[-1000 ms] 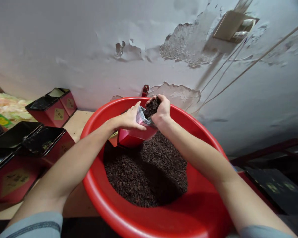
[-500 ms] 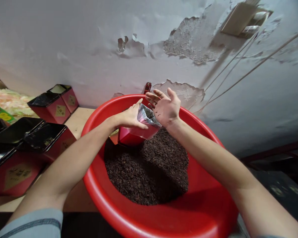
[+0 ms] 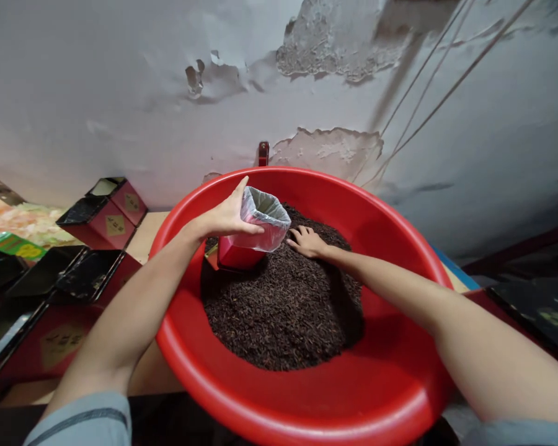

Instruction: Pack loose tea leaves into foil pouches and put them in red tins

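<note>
Red tin (image 3: pixel 235 255), clear bag (image 3: pixel 266 218) lining its mouth, sits tilted in the tea (image 3: pixel 283 310) at the basin's (image 3: pixel 307 402) far left side. Left hand (image 3: pixel 225 217) grips the tin at the bag's rim. Right hand (image 3: pixel 308 241) lies just beside it, open, palm down, fingers spread on the leaves. More tins (image 3: pixel 102 214) stand on the left, by the peeling wall (image 3: pixel 121 93).
</note>
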`<state>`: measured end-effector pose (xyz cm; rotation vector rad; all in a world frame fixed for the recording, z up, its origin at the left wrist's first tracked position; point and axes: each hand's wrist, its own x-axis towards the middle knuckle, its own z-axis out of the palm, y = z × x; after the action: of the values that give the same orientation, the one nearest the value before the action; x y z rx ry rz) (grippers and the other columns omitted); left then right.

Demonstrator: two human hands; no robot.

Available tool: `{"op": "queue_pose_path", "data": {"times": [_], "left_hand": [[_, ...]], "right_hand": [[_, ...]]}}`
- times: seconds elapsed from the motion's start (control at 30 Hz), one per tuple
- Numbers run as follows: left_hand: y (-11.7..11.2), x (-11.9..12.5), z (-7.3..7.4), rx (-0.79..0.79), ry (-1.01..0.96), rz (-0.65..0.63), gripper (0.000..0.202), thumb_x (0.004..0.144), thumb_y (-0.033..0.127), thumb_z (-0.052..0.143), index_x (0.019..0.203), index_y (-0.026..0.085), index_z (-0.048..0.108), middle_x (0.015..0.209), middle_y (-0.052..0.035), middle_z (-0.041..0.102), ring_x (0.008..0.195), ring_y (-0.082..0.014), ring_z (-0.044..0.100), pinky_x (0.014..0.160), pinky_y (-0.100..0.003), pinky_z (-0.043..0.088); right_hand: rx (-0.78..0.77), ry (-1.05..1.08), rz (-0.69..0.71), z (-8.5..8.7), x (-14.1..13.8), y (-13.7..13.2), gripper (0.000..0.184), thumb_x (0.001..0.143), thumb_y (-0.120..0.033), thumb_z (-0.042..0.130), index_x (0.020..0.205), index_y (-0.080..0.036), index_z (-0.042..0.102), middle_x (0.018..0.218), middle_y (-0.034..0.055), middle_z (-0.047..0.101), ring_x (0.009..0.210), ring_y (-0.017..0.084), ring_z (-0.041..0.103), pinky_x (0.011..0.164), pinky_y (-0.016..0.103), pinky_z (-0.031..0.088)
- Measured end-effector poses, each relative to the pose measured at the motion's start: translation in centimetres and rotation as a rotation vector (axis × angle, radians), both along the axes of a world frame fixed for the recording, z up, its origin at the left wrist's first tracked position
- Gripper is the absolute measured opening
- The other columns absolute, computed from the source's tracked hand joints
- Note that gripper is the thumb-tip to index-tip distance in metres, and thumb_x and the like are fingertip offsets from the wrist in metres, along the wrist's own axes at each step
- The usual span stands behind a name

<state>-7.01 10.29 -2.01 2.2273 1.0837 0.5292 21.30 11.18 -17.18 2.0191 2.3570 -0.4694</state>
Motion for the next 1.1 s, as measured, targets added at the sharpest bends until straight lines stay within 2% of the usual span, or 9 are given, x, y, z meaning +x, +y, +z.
{"op": "queue_pose_path", "data": {"times": [0.1, 0.2, 0.3, 0.57, 0.7, 0.8, 0.9, 0.97, 1.1], "left_hand": [[0.3, -0.2, -0.3, 0.020, -0.025, 0.000, 0.148, 0.058, 0.047, 0.087, 0.166, 0.015, -0.008, 0.171, -0.0267, 0.014, 0.157, -0.0438, 0.020, 0.128, -0.060, 0.013], [0.5, -0.2, -0.5, 0.024, -0.047, -0.021, 0.146, 0.058, 0.046, 0.088, 0.166, 0.019, -0.008, 0.172, -0.0247, 0.011, 0.158, -0.0451, 0.017, 0.127, -0.061, 0.013], [0.4, -0.1, -0.5, 0.020, -0.061, -0.031, 0.147, 0.058, 0.045, 0.088, 0.166, 0.020, -0.007, 0.172, -0.0244, 0.012, 0.158, -0.0448, 0.017, 0.127, -0.061, 0.013], [0.2, 0.0, -0.2, 0.004, -0.043, -0.008, 0.149, 0.057, 0.048, 0.088, 0.166, 0.013, -0.007, 0.171, -0.0261, 0.013, 0.157, -0.0438, 0.018, 0.128, -0.059, 0.013], [0.3, -0.1, -0.3, 0.007, -0.059, -0.012, 0.149, 0.056, 0.048, 0.088, 0.166, 0.016, -0.006, 0.171, -0.0261, 0.013, 0.157, -0.0439, 0.018, 0.128, -0.058, 0.013], [0.2, -0.1, -0.3, 0.006, -0.068, -0.010, 0.149, 0.056, 0.049, 0.089, 0.166, 0.017, -0.006, 0.171, -0.0262, 0.013, 0.158, -0.0437, 0.018, 0.128, -0.059, 0.012], [0.0, -0.1, -0.3, 0.005, -0.074, -0.012, 0.148, 0.056, 0.049, 0.089, 0.166, 0.018, -0.006, 0.170, -0.0263, 0.015, 0.157, -0.0443, 0.020, 0.127, -0.060, 0.011], [0.0, -0.1, -0.4, 0.005, -0.077, -0.003, 0.148, 0.056, 0.049, 0.089, 0.166, 0.018, -0.006, 0.170, -0.0261, 0.016, 0.157, -0.0440, 0.019, 0.127, -0.060, 0.013], [0.2, 0.0, -0.6, 0.014, -0.080, -0.013, 0.148, 0.057, 0.048, 0.089, 0.166, 0.022, -0.007, 0.170, -0.0247, 0.016, 0.157, -0.0446, 0.018, 0.126, -0.063, 0.014]], "right_hand": [[-0.052, 0.025, -0.015, 0.5, -0.4, -0.1, 0.067, 0.104, -0.055, 0.032, 0.149, -0.009, 0.050, 0.156, 0.0278, 0.044, 0.144, 0.044, 0.044, 0.118, 0.055, 0.034], [-0.137, 0.075, 0.016, 2.0, -0.4, 0.1, 0.059, 0.106, -0.051, 0.030, 0.142, -0.014, 0.058, 0.150, 0.0213, 0.055, 0.137, 0.034, 0.055, 0.115, 0.042, 0.041], [-0.184, 0.121, 0.034, 2.8, -0.7, -0.2, 0.061, 0.106, -0.054, 0.030, 0.142, -0.016, 0.060, 0.151, 0.0159, 0.057, 0.137, 0.030, 0.057, 0.114, 0.035, 0.042], [-0.169, 0.147, -0.101, 2.1, -2.6, -1.4, 0.070, 0.102, -0.064, 0.032, 0.129, -0.013, 0.072, 0.135, 0.0215, 0.068, 0.126, 0.040, 0.064, 0.102, 0.046, 0.048], [-0.161, 0.208, -0.130, 2.3, -2.5, -1.5, 0.058, 0.103, -0.055, 0.040, 0.101, -0.013, 0.080, 0.107, 0.0169, 0.078, 0.101, 0.031, 0.072, 0.086, 0.034, 0.051], [-0.100, 0.309, -0.131, 2.8, -2.3, -1.2, 0.055, 0.100, -0.055, 0.047, 0.076, -0.015, 0.075, 0.081, 0.0098, 0.075, 0.079, 0.024, 0.069, 0.072, 0.030, 0.047], [0.018, 0.475, -0.188, 4.5, -2.3, -0.5, 0.055, 0.098, -0.057, 0.049, 0.067, -0.016, 0.068, 0.064, 0.0046, 0.065, 0.065, 0.019, 0.060, 0.063, 0.030, 0.042], [0.119, 0.649, -0.234, 6.6, -2.6, 0.0, 0.056, 0.096, -0.062, 0.050, 0.065, -0.018, 0.063, 0.058, 0.0021, 0.059, 0.058, 0.016, 0.053, 0.059, 0.030, 0.039], [0.304, 1.270, -0.312, 11.9, -4.5, 0.6, 0.055, 0.087, -0.071, 0.062, 0.063, -0.023, 0.050, 0.051, -0.0019, 0.050, 0.048, 0.012, 0.041, 0.051, 0.029, 0.036]]}}
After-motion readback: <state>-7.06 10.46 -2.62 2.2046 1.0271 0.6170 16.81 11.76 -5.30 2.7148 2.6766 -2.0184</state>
